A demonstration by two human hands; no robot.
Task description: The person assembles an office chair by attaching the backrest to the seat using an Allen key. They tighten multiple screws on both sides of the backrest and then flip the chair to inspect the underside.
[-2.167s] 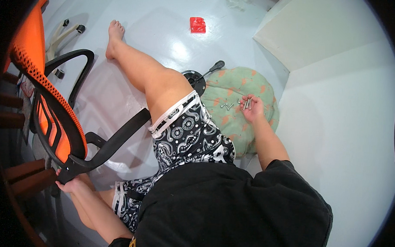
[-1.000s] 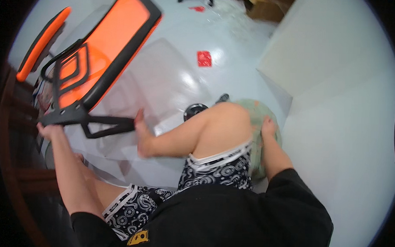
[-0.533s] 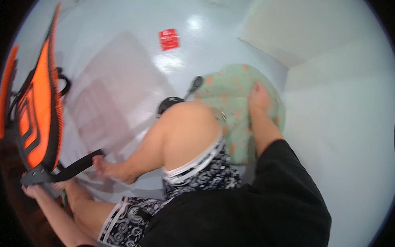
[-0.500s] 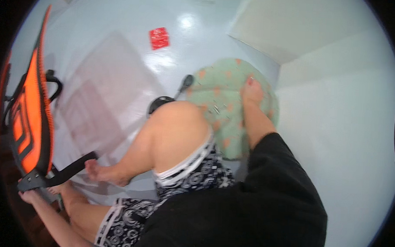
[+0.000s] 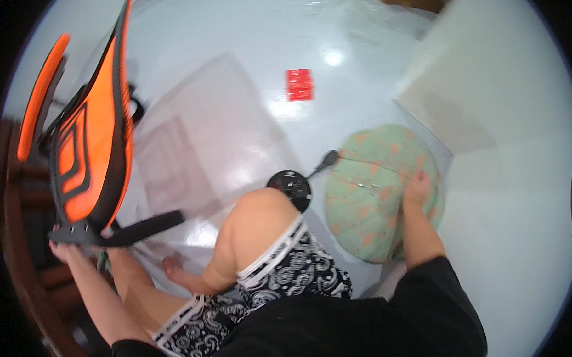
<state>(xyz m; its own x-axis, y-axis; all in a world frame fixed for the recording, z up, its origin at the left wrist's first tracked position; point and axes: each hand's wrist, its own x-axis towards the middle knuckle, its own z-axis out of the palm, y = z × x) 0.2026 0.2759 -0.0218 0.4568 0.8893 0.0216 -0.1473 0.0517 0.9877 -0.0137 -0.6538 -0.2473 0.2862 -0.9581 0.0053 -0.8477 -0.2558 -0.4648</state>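
Two hands: left hand [image 5: 63, 251] fingers grip the orange chair back [image 5: 91, 153]; right hand [image 5: 417, 186] seemingly flat on the green cushion [image 5: 367, 206].

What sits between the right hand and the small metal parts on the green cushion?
Nothing visible. The right hand rests on the green cushion, and the small metal parts lie just to its left on bare fabric. The left hand grips the orange chair.

The left hand [image 5: 66, 249] at lower left is largely hidden under the orange chair part [image 5: 91, 153]. Small metal pieces [image 5: 366, 186] on the green cushion [image 5: 373, 194] are too small to identify.
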